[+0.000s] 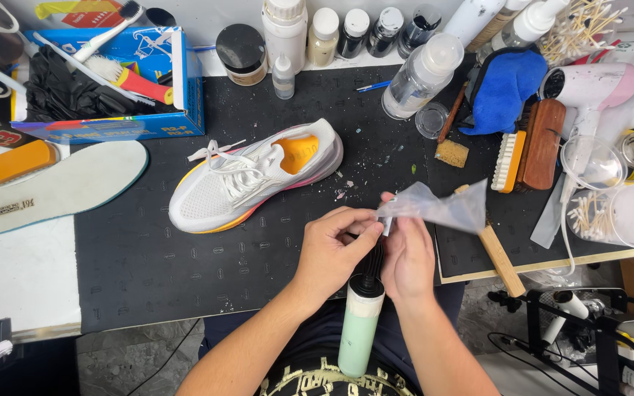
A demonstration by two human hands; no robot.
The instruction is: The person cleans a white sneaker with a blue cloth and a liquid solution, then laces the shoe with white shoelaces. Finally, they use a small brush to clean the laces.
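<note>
My left hand [332, 249] & right hand [407, 257] meet over the mat's front edge; both pinch a small clear plastic bag [442, 207], fingertips pressed together at its left end, bag trailing to the right; a pale green bottle [359, 330] w/ black top stands upright btwn my wrists, near my lap; white sneaker [251, 176] lies just beyond on the black mat [155, 257]; wooden brush [499, 253] just right of my hands.

My left hand [332, 246] and right hand [407, 257] are close together, knuckles up, fingers curled and pinching at their tips. Both bare forearms angle inward from below, wrists slightly bent, thumbs nearly meeting between them.
</note>
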